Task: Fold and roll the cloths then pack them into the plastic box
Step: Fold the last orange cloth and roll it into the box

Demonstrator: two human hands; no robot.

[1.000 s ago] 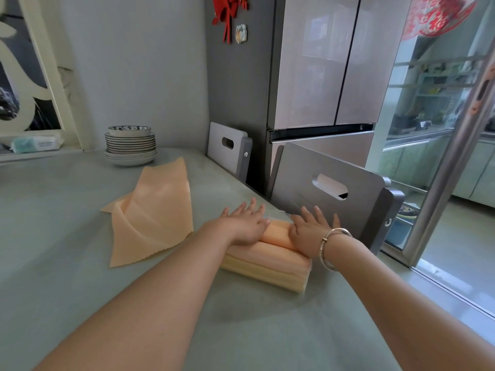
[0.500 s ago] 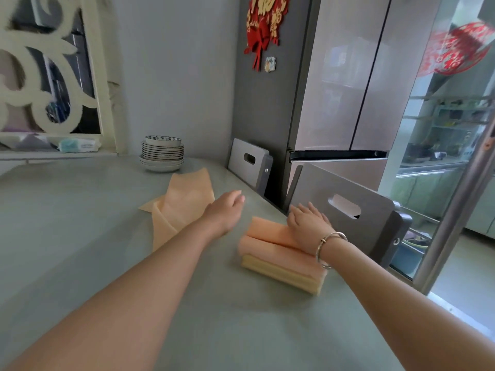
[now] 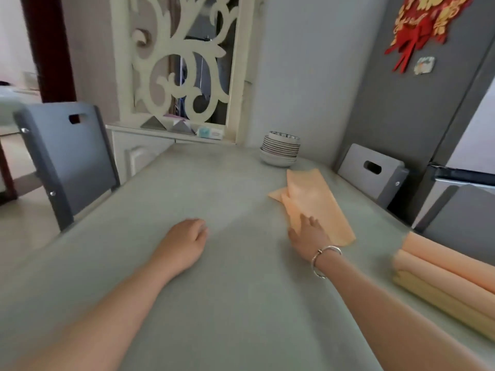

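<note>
The loosely folded peach cloth (image 3: 314, 203) lies on the grey-green table (image 3: 214, 303) with its long axis running away from the person, its near end under the right hand (image 3: 308, 236), whose fingers spread flat and grip nothing, while the left hand (image 3: 184, 242), loosely curled and empty, rests well apart to its left.

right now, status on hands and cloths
Left hand open, flat on table. Right hand open, touching loose peach cloth. Rolled peach cloths stacked right. Nothing blocking.

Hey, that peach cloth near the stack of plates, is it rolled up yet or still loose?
Still loose: the peach cloth lies flat and loosely folded on the table, with the right hand touching its near edge.
</note>
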